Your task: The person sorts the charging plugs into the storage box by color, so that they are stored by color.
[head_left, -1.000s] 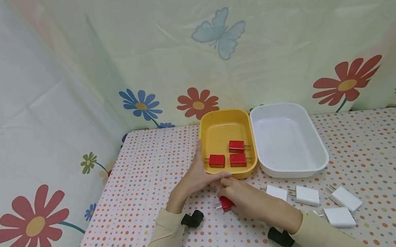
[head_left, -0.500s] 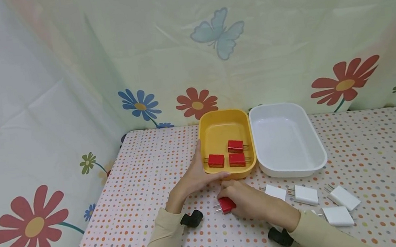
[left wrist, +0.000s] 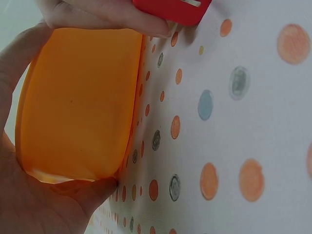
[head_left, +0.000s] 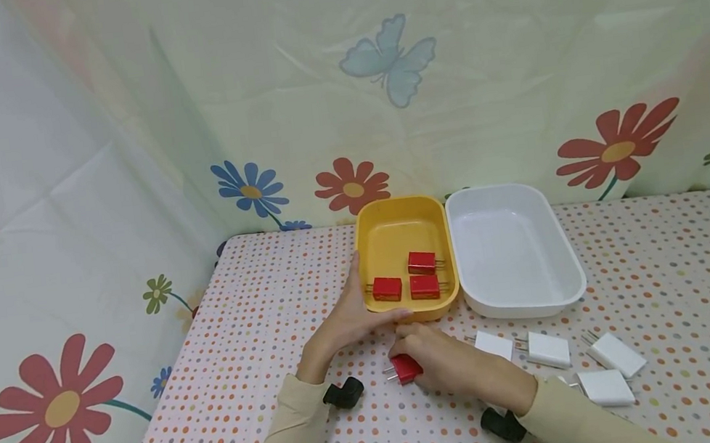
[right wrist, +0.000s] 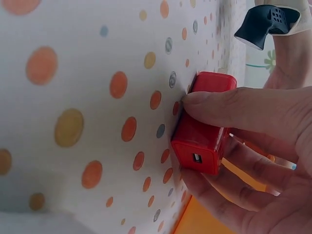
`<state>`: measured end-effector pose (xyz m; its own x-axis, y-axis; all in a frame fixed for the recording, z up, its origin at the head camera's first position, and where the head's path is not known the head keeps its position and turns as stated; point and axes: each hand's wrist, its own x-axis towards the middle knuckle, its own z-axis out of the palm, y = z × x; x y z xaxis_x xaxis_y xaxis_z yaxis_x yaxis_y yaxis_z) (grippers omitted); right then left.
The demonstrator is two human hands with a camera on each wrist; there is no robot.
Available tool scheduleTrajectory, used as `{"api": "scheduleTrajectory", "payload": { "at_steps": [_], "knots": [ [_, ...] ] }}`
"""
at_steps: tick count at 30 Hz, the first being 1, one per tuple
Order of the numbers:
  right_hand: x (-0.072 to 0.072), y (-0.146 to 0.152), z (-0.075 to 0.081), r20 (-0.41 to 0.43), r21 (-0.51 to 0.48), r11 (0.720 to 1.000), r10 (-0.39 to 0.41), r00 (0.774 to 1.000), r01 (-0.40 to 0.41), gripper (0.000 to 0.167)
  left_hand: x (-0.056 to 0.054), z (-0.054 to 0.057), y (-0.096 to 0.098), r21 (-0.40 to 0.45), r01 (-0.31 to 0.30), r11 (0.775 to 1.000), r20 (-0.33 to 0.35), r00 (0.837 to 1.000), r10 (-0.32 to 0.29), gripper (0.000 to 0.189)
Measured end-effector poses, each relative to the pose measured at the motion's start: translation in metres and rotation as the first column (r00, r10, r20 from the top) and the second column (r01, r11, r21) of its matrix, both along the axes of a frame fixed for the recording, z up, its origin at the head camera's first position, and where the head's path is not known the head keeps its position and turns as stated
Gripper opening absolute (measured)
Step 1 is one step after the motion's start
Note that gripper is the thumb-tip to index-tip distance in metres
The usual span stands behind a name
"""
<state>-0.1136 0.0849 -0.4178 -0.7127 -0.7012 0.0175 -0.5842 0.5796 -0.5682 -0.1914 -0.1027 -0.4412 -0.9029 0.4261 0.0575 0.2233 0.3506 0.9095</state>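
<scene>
My right hand [head_left: 439,358] grips a red charger plug [head_left: 406,368] close over the dotted tablecloth, just in front of the yellow tray [head_left: 399,238]. In the right wrist view, thumb and fingers hold the red charger [right wrist: 197,139] by its sides, and a USB port shows at its end. Its metal prongs point left in the head view. My left hand [head_left: 345,316] holds the yellow tray by its near left corner, thumb along the front and fingers up the left side. Several red chargers [head_left: 424,286] lie inside that tray, toward its near end.
A white tray [head_left: 516,254] with nothing in it stands against the yellow one's right side. Several white charger plugs [head_left: 549,350] lie on the tablecloth [head_left: 680,301] in front of it, beside my right forearm. A printed curtain [head_left: 288,97] hangs behind the table.
The red charger has turned slightly in my right hand's fingers, and more of it shows. My left hand keeps its hold on the yellow tray. The head view has shifted a little.
</scene>
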Motion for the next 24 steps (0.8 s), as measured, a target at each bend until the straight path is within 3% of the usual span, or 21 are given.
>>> {"api": "scheduleTrajectory", "payload": {
  "at_steps": [6, 13, 20, 24],
  "knots": [
    [-0.001, 0.001, -0.001, -0.011, -0.006, 1.000, 0.006, 1.000, -0.006, 0.037, -0.001, -0.001, 0.000, 0.038, 0.026, 0.999, -0.011, 1.000, -0.026, 0.124],
    [0.002, 0.006, 0.003, -0.029, -0.015, 0.999, 0.035, 0.999, -0.036, 0.036, -0.001, -0.001, 0.000, 0.028, 0.012, 1.000, 0.004, 1.000, -0.012, 0.125],
    [0.004, 0.021, 0.031, 0.044, 0.003, 1.000, 0.004, 0.999, -0.004, 0.041, -0.001, 0.000, 0.001, 0.014, 0.018, 1.000, -0.009, 1.000, -0.018, 0.123],
    [-0.004, 0.033, 0.054, -0.017, 0.015, 0.999, -0.033, 0.999, 0.033, 0.044, 0.000, 0.001, 0.000, 0.000, 0.002, 1.000, -0.001, 1.000, -0.002, 0.122]
  ]
}}
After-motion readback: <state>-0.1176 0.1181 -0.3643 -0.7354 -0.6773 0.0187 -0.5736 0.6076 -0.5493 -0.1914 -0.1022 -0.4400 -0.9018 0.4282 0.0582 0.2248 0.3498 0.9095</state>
